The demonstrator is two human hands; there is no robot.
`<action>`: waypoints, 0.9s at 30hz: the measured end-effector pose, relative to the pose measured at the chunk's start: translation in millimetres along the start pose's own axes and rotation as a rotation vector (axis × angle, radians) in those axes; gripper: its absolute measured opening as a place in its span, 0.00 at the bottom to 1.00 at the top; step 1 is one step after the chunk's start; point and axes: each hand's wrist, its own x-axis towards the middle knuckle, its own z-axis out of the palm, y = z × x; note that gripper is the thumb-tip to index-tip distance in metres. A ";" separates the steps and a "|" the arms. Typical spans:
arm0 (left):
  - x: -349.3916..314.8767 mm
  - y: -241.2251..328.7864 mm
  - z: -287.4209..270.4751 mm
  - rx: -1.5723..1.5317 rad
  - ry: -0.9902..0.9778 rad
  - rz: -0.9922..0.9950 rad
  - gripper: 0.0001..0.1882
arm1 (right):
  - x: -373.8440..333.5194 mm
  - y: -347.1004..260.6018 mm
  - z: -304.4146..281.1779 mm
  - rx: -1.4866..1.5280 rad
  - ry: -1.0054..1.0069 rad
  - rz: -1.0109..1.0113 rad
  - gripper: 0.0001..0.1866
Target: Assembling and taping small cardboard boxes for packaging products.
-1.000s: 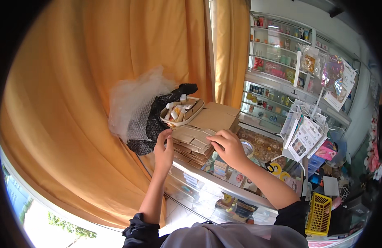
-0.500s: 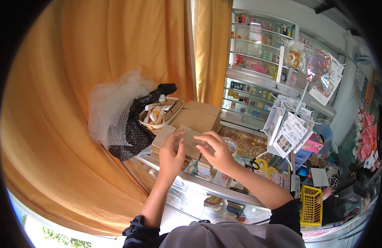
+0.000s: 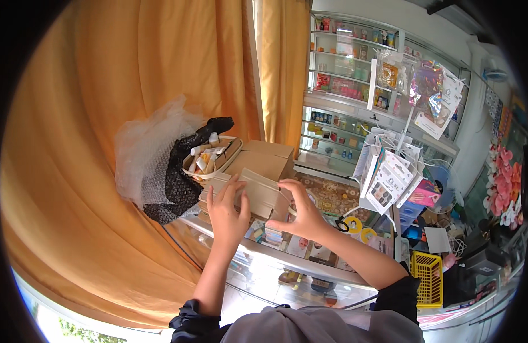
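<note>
"One bare left hand [image 3: 226, 214] leans forward, fingers loosely fanned. Gripping anything?"

"I can't tell whether it presses the creased tan cardboard piece [image 3: 263, 191] at its fingertips."

"And the bare right hand [image 3: 304, 216]?"

"Thumb and forefinger gape wide at the cardboard's other side. It lies between both hands; a cream oval basket [image 3: 224, 163] sits beyond the left."
</note>
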 end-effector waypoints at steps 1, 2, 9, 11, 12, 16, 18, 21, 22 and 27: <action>0.8 4.1 0.0 -0.019 0.017 0.033 0.11 | 0.0 -1.7 -3.4 0.053 0.016 0.011 0.40; 1.6 9.4 -1.2 -0.024 0.016 0.037 0.11 | -1.1 -1.2 -8.0 0.048 0.021 0.013 0.40; -8.5 44.0 8.2 -0.408 -0.238 0.212 0.36 | -19.2 24.5 -34.8 0.717 0.171 0.384 0.23; -15.0 56.3 21.6 -0.569 -0.255 0.280 0.45 | -30.7 27.5 -40.9 0.763 0.164 0.493 0.23; -19.3 55.8 29.6 -0.587 -0.280 0.277 0.51 | -34.7 26.1 -44.6 0.817 0.150 0.600 0.23; -32.0 54.1 49.3 -0.545 -0.306 0.185 0.50 | -38.9 26.2 -52.0 0.829 0.080 0.737 0.23; -37.9 49.8 56.2 -0.551 -0.317 0.145 0.49 | -40.1 35.0 -53.8 0.720 0.031 0.778 0.21; -48.6 48.2 59.3 -0.594 -0.355 0.041 0.48 | -41.1 43.7 -63.4 0.471 -0.102 0.794 0.18; -50.5 48.4 60.5 -0.636 -0.384 -0.021 0.47 | -41.4 45.7 -66.0 0.326 -0.180 0.769 0.17; -55.8 37.4 68.9 -0.818 -0.320 -0.162 0.41 | -46.1 51.7 -54.8 0.471 0.148 0.463 0.12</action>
